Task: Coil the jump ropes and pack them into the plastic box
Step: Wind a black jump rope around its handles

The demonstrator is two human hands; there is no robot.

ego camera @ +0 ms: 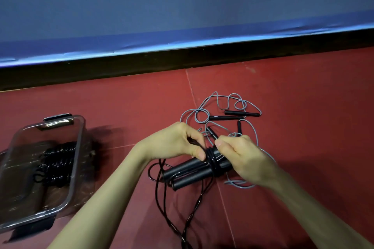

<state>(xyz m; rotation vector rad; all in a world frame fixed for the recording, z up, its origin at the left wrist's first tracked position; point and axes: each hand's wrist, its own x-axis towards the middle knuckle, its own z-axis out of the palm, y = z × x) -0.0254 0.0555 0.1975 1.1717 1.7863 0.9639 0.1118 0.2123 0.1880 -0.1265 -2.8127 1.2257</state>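
Two thick black handles (pixel 188 170) of a black jump rope lie side by side above the red floor, with several turns of black cord (pixel 212 162) wound round them. My right hand (pixel 240 155) grips the right end of the handles. My left hand (pixel 178 143) pinches the black cord just left of the wound turns. The loose cord (pixel 159 194) hangs down toward the bottom edge. Behind my hands lie tangled grey ropes (pixel 220 111) with thin black handles (pixel 241 113). A clear plastic box (pixel 79 147) at the left holds coiled black rope (pixel 57 162).
The red floor mat (pixel 303 107) runs to a dark ledge (pixel 121 68) under a blue padded wall (pixel 182 6) at the back. The box has dark latches (pixel 57 117) at its far and near ends.
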